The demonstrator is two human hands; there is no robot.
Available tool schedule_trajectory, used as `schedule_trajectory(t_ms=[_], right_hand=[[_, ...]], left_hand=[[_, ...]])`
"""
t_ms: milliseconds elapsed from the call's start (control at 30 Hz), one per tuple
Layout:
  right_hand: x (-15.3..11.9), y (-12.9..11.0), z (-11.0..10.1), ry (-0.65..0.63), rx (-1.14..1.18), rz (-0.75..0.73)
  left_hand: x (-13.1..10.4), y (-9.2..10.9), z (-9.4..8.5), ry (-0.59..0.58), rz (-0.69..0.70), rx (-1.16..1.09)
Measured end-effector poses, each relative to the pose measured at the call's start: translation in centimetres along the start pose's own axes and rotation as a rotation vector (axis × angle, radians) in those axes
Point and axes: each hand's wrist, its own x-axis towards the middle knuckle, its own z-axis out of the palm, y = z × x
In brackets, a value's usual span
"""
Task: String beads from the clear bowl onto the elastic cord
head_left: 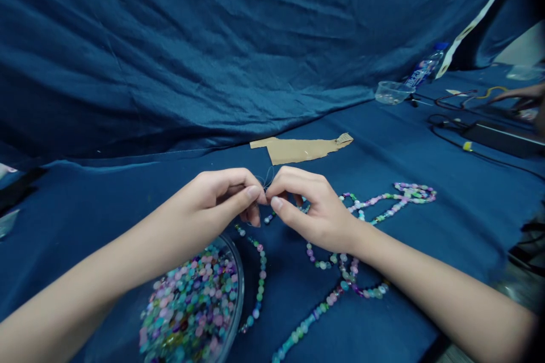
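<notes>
My left hand (232,195) and my right hand (309,204) meet fingertip to fingertip above the blue cloth, each in a pinch. A thin, looped string (267,176) rises from between their fingertips, so both appear to grip it. Beneath and around my hands runs a long strand of pastel beads (300,332), crossing over itself on the right. One beaded length (260,272) curves down beside a clear round bowl (239,272). Loose beads (196,300) in pink, teal and purple fill the bowl, which my left forearm partly covers.
A torn cardboard piece (298,150) lies beyond my hands. Farther right are a clear plastic tub (392,92), a bottle (427,65), a black power adapter (504,137) and cables. Another person's hand (517,93) reaches in at the right edge. A blue curtain (191,39) hangs behind.
</notes>
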Motion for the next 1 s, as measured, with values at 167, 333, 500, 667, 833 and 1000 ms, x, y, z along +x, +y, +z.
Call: schedule_trajectory(t_ms=[167,333,500,667,833,1000], right_hand=[[0.1,0.1,0.1,0.078,0.016,0.110],[0.1,0.4,0.0,0.145,0.113,0.169],[0.1,0.1,0.1,0.092,0.181,0.231],[0.1,0.1,0.3,-0.041,0.406,0.352],[0.2,0.4,0.7,-0.003,0.543,0.387],[0.3,0.4,0.6,0.057,0.518,0.443]], left_hand=[[0.0,-0.2,-0.2,0.020,-0.004,0.003],[0.0,-0.3,-0.2,0.009,-0.009,-0.021],[0.1,-0.3,-0.1,0.016,-0.006,-0.030],[0.0,0.0,0.1,0.026,-0.019,-0.041],[0.0,0.2,0.1,0.013,0.000,-0.058],[-0.1,-0.2,-0.9,0.068,-0.029,0.054]])
